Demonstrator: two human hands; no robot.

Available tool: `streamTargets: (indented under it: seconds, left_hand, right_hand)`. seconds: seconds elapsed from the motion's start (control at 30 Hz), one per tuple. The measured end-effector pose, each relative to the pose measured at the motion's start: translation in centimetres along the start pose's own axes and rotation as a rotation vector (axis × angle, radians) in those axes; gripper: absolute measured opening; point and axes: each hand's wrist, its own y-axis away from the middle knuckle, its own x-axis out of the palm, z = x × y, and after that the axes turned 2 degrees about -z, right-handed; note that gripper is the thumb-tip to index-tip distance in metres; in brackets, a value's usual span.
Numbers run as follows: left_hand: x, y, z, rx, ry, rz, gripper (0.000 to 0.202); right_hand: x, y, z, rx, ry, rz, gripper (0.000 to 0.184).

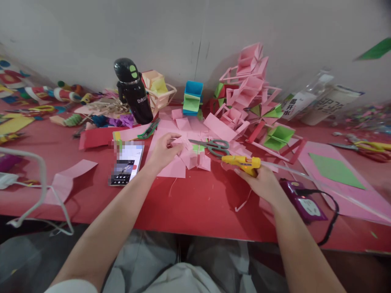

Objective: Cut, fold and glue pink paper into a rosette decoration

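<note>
My left hand [163,151] pinches the edge of a folded pink paper piece [191,154] lying on the red table [195,203]. My right hand [259,181] grips a yellow glue gun [241,162], its nozzle pointing left toward the pink paper. Grey-handled scissors [214,145] lie just behind the paper, between both hands. A phone [126,165] with its screen lit lies left of my left hand.
A black bottle [132,91] stands at the back, with stacks of pink, green and blue folded paper shapes [247,89] to its right. A purple device [301,201] with a black cable sits by my right wrist. A pink sheet with a green diamond [336,169] lies right.
</note>
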Motion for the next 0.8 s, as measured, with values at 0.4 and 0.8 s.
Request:
streamTargets:
  seconds: [0.4,0.8]
  left_hand:
    - [0.1,0.0,0.0,0.015,-0.021,0.016,0.034]
    - [0.2,-0.1,0.0,0.014,-0.030,0.009,0.033]
  right_hand:
    - [-0.7,0.8,-1.3,0.020,0.156,0.037,0.048]
    - [-0.2,8.3,0.7,-0.267,-0.104,-0.546,0.011]
